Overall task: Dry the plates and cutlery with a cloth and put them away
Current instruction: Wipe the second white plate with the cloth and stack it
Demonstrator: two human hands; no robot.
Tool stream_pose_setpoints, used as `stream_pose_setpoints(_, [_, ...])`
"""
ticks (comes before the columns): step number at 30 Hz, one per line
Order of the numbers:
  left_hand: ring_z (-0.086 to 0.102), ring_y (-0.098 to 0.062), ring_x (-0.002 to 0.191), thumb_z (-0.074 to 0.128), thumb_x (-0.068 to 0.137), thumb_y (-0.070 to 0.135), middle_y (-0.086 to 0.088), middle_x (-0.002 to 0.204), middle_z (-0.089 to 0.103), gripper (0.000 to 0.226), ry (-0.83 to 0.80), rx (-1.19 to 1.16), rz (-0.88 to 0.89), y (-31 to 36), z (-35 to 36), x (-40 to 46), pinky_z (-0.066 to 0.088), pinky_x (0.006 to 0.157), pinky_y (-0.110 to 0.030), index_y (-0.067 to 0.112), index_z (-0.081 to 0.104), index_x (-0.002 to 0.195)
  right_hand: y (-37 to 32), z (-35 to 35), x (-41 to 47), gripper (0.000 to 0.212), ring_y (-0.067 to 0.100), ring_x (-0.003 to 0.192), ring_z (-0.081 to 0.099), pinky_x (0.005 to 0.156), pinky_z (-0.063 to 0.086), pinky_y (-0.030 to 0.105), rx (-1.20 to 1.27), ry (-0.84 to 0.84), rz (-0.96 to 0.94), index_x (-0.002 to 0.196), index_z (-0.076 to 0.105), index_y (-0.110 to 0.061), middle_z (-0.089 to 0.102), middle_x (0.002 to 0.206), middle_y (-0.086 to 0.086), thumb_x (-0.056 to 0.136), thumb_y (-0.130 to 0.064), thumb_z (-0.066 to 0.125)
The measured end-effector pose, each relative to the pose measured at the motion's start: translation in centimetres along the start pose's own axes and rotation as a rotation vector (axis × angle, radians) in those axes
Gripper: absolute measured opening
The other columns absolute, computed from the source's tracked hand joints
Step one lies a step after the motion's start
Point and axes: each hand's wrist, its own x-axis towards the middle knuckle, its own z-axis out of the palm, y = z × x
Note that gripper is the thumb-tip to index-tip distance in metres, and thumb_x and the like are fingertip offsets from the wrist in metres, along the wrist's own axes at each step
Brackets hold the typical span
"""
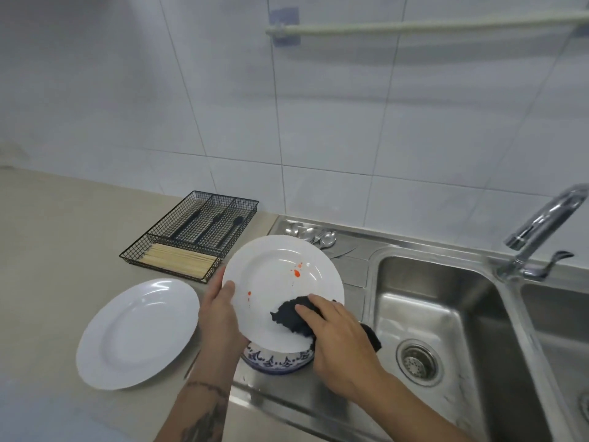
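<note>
My left hand grips the left rim of a white plate, held tilted above the draining board. The plate carries a few orange-red spots. My right hand presses a dark cloth against the plate's lower right part. Under the plate stands a blue-and-white patterned bowl, mostly hidden. A second white plate lies flat on the counter to the left. Several metal spoons lie on the draining board behind the held plate, partly hidden.
A black wire cutlery tray with dark utensils and wooden chopsticks sits at the back of the beige counter. A steel double sink with a tap is at right. A towel rail hangs on the tiled wall.
</note>
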Motion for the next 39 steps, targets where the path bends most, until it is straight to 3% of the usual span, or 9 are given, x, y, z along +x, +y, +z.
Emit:
stream_pose_setpoints(5, [0.066, -0.020, 0.105, 0.044, 0.103, 0.003, 0.002, 0.123, 0.066, 0.042, -0.112, -0.005, 0.076, -0.9, 5.6, -1.0, 0.055, 0.088, -0.039, 0.026, 0.060, 0.134, 1.8, -1.0, -0.4, 0.069, 0.017, 0.145, 0.015, 0.118, 0.006, 0.030, 0.068, -0.020, 0.077, 0.152, 0.021, -0.031, 0.013, 0.161, -0.006, 0.090, -0.013, 0.044])
stream_pose_setpoints(10, [0.066, -0.024, 0.114, 0.047, 0.100, 0.002, 0.000, 0.126, 0.069, 0.047, -0.226, 0.168, 0.146, -4.2, 11.2, -2.4, 0.053, 0.098, -0.047, 0.042, 0.072, 0.105, 5.4, -1.1, -1.7, 0.058, 0.013, 0.146, 0.010, 0.120, 0.003, 0.038, 0.198, -0.009, 0.233, 0.151, 0.024, -0.031, 0.016, 0.160, -0.007, 0.095, -0.024, 0.037])
stream_pose_setpoints(14, [0.062, -0.018, 0.119, 0.045, 0.101, 0.003, 0.006, 0.131, 0.065, 0.045, -0.306, 0.286, 0.233, -7.3, 15.5, -4.5, 0.053, 0.094, -0.034, 0.039, 0.068, 0.115, 9.2, -1.1, -3.5, 0.059, 0.013, 0.147, 0.009, 0.120, 0.003, 0.037, 0.250, 0.088, 0.412, 0.150, 0.028, -0.031, 0.018, 0.159, -0.010, 0.091, -0.031, 0.030])
stream_pose_setpoints(16, [0.061, -0.013, 0.117, 0.044, 0.101, 0.002, 0.008, 0.129, 0.065, 0.043, -0.302, 0.294, 0.304, -7.3, 16.2, -4.7, 0.052, 0.092, -0.029, 0.037, 0.064, 0.119, 9.4, -0.8, -3.2, 0.055, 0.013, 0.147, 0.010, 0.119, 0.003, 0.031, 0.318, 0.099, 0.406, 0.149, 0.031, -0.028, 0.019, 0.159, -0.008, 0.094, -0.024, 0.034])
stream_pose_setpoints(21, [0.058, -0.008, 0.123, 0.045, 0.101, 0.004, 0.014, 0.130, 0.064, 0.044, -0.410, 0.389, 0.391, -9.6, 19.5, -6.4, 0.047, 0.108, -0.042, 0.033, 0.063, 0.128, 10.6, -1.0, -5.0, 0.051, 0.010, 0.144, 0.019, 0.106, -0.002, 0.004, 0.491, 0.232, 0.526, 0.146, 0.040, -0.019, 0.026, 0.156, -0.004, 0.096, -0.006, 0.040])
stream_pose_setpoints(24, [0.058, -0.007, 0.125, 0.046, 0.101, 0.007, 0.016, 0.130, 0.065, 0.043, -0.468, 0.426, 0.449, -10.6, 20.7, -7.5, 0.047, 0.109, -0.042, 0.036, 0.063, 0.128, 11.1, -1.4, -5.4, 0.050, 0.008, 0.142, 0.025, 0.100, 0.002, -0.002, 0.610, 0.313, 0.601, 0.143, 0.044, -0.017, 0.033, 0.153, -0.002, 0.096, -0.002, 0.040])
stream_pose_setpoints(32, [0.060, -0.007, 0.123, 0.046, 0.100, 0.004, 0.012, 0.129, 0.066, 0.043, -0.628, 0.468, 0.568, -11.6, 22.7, -9.4, 0.048, 0.108, -0.040, 0.028, 0.062, 0.132, 12.3, -1.8, -4.2, 0.051, 0.011, 0.137, 0.037, 0.117, 0.024, 0.030, 0.850, 0.417, 0.754, 0.140, 0.050, -0.022, 0.042, 0.149, -0.006, 0.091, -0.013, 0.039])
stream_pose_setpoints(36, [0.058, 0.000, 0.122, 0.047, 0.100, 0.001, 0.013, 0.129, 0.065, 0.043, -0.666, 0.485, 0.599, -11.7, 23.3, -10.3, 0.047, 0.107, -0.027, 0.023, 0.062, 0.134, 14.0, 0.3, -3.4, 0.061, 0.016, 0.126, 0.050, 0.109, 0.039, 0.042, 0.962, 0.450, 0.790, 0.129, 0.056, -0.036, 0.055, 0.136, -0.011, 0.073, -0.036, 0.033])
stream_pose_setpoints(39, [0.057, 0.005, 0.121, 0.048, 0.099, 0.000, 0.017, 0.128, 0.064, 0.044, -0.662, 0.483, 0.607, -11.6, 23.7, -10.7, 0.046, 0.105, -0.019, 0.023, 0.062, 0.133, 14.8, 0.9, -3.0, 0.056, 0.020, 0.115, 0.058, 0.101, 0.046, 0.046, 1.026, 0.450, 0.796, 0.122, 0.059, -0.040, 0.061, 0.127, -0.007, 0.072, -0.036, 0.035])
